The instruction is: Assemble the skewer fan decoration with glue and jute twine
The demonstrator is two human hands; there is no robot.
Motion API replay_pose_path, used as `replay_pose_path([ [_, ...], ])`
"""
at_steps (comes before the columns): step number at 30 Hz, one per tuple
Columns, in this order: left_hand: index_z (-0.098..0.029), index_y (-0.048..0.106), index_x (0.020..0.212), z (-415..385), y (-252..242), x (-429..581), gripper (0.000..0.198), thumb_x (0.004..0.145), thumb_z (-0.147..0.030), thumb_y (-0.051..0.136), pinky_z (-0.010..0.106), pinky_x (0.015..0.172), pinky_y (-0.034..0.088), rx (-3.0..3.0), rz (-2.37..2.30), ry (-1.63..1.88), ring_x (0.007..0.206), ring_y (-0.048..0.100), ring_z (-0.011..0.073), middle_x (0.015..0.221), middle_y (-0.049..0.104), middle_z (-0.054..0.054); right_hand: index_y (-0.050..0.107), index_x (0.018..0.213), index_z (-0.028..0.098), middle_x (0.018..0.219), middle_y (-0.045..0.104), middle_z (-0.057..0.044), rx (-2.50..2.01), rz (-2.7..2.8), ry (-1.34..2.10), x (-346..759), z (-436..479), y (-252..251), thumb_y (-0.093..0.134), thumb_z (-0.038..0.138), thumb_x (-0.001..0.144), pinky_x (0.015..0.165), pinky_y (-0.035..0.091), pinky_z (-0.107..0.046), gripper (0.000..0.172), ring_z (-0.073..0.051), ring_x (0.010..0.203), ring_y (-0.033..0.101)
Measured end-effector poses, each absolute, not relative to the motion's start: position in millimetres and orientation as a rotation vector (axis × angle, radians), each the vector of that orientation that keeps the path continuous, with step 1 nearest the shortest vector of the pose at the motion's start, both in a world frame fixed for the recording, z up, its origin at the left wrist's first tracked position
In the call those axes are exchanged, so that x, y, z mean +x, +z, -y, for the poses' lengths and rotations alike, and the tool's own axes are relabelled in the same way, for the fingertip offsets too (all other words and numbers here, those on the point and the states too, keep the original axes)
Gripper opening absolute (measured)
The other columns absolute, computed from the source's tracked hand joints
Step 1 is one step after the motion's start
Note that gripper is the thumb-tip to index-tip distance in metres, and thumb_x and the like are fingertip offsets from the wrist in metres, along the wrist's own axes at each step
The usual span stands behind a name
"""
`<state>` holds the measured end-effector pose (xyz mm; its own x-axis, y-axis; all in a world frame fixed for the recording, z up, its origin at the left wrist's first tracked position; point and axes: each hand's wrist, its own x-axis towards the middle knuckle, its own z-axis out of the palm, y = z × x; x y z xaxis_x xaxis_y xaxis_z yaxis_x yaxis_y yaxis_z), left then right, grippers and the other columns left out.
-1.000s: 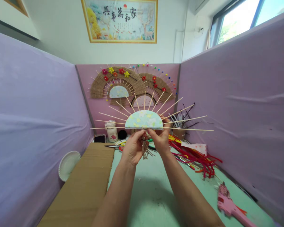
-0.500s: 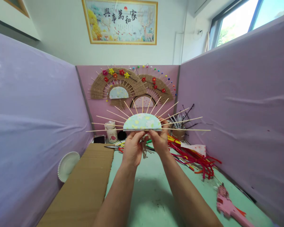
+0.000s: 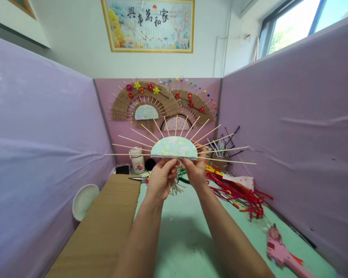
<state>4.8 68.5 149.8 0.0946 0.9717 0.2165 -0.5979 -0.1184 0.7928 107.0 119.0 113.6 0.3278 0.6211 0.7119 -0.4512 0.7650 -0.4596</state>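
Observation:
Held up in front of me is a fan frame (image 3: 174, 147): a half-round piece covered in pale blue floral cloth, with thin wooden sticks spreading out from its curved edge. My left hand (image 3: 161, 175) is closed around the lower middle edge, thumb at the bottom rim. A twine tassel (image 3: 175, 187) hangs below, by the fingers of that hand; whether they grip it I cannot tell. My right hand (image 3: 195, 168) pinches the lower edge right of the middle, with fingers behind the piece.
Cardboard (image 3: 104, 227) covers the table's left side, near a white paper plate (image 3: 85, 202). Scissors (image 3: 139, 179) lie behind. Red pipe cleaners (image 3: 249, 200) and a pink glue gun (image 3: 282, 251) lie right. Decorated fans (image 3: 145, 92) hang on the back panel.
The fan frame has tilted slightly, its left sticks higher and its right ones lower. The tassel has shifted a little left, towards my left hand. Both hands keep their hold.

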Motion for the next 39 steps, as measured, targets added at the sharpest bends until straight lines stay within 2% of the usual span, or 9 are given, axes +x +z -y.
replay_pose_path([
  [7,-0.007,0.071,0.071,-68,145,1,0.026,0.055,-0.022,0.086,0.015,0.046,0.039,0.985,-0.628,1.35,0.052,0.053,0.0051,0.065,0.067,0.006,0.046,0.11,0.029,0.126,0.056,-0.001,-0.203,1.037,0.679,108,-114,115,0.073,0.018,0.068,0.091,0.05,-0.031,0.051,-0.016,0.111,0.059],
  [15,-0.01,0.071,0.072,-64,151,-5,0.024,0.056,-0.02,0.085,0.018,0.051,0.048,0.903,-0.627,1.334,0.054,0.057,0.0076,0.066,0.069,0.005,0.045,0.114,0.03,0.121,0.059,-0.001,-0.221,1.038,0.657,109,-112,114,0.074,0.019,0.07,0.093,0.05,-0.033,0.054,-0.017,0.11,0.06],
  [22,-0.009,0.069,0.07,-62,155,0,0.013,0.063,-0.011,0.079,0.016,0.049,0.05,0.716,-0.585,1.34,0.051,0.057,0.0061,0.064,0.067,0.003,0.046,0.109,0.029,0.127,0.054,-0.001,-0.223,1.034,0.606,107,-111,116,0.073,0.016,0.068,0.093,0.05,-0.031,0.05,-0.017,0.115,0.057],
  [27,-0.009,0.066,0.07,-63,154,7,0.01,0.067,-0.011,0.076,0.015,0.046,0.048,0.603,-0.577,1.376,0.048,0.055,0.005,0.063,0.066,0.002,0.049,0.109,0.029,0.124,0.057,-0.001,-0.228,1.046,0.596,107,-111,115,0.073,0.013,0.07,0.091,0.049,-0.029,0.049,-0.016,0.113,0.058],
  [35,-0.011,0.063,0.071,-66,147,16,0.021,0.061,-0.017,0.08,0.016,0.047,0.045,0.641,-0.584,1.519,0.047,0.053,0.0052,0.057,0.062,-0.001,0.047,0.109,0.029,0.126,0.057,-0.003,-0.272,1.026,0.559,106,-110,115,0.075,0.015,0.066,0.096,0.049,-0.034,0.052,-0.018,0.116,0.057],
  [39,-0.012,0.062,0.08,-65,147,18,0.031,0.059,-0.022,0.082,0.018,0.05,0.045,0.769,-0.575,1.618,0.052,0.055,0.0068,0.064,0.065,-0.001,0.046,0.109,0.029,0.124,0.058,-0.003,-0.278,1.024,0.58,106,-109,116,0.075,0.017,0.066,0.094,0.05,-0.035,0.053,-0.02,0.119,0.056],
])
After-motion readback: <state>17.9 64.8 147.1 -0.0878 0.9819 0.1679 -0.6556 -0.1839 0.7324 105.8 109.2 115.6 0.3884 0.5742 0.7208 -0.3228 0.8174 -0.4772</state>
